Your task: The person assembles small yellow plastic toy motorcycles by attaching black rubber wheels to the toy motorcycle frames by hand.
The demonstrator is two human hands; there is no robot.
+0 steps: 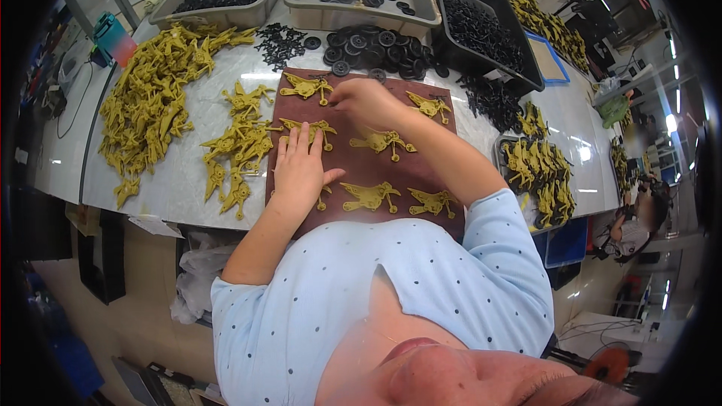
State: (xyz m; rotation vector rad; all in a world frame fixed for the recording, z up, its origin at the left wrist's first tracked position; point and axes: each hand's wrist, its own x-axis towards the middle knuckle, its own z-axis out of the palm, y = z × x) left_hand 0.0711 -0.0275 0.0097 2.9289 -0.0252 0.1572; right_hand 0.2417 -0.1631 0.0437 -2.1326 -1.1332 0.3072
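While the left hand lies spread, the right works the far row

Because the person's blue shirt [301, 293] meets the near edge of the brown mat [357, 169], we find little margin there. Yellow parts [368, 197] lie on the mat in rows; in the near row, one at left is largely covered by the left forearm [267, 239].

Farther on, the left hand [299, 169] is open and flat over the left end of the middle row, gripping nothing that we can see. Beyond it, the right hand [368, 104] has its fingers drawn together at the right end of the far-left yellow part [301, 87]; we cannot tell whether anything is pinched.

We judge the step in hand to be setting or fitting at that part. The next move calls for light fingertip work that does not nudge its neighbours.

As to room, a yellow cluster [237, 135] crowds the mat's left edge, while white tabletop [169, 184] shows farther left. On the right, a strip of tabletop separates the mat from stacked yellow parts [541, 177]. Black wheels [376, 49] press close at the far edge; behind them, the wall of a light grey bin [357, 16] limits reach.
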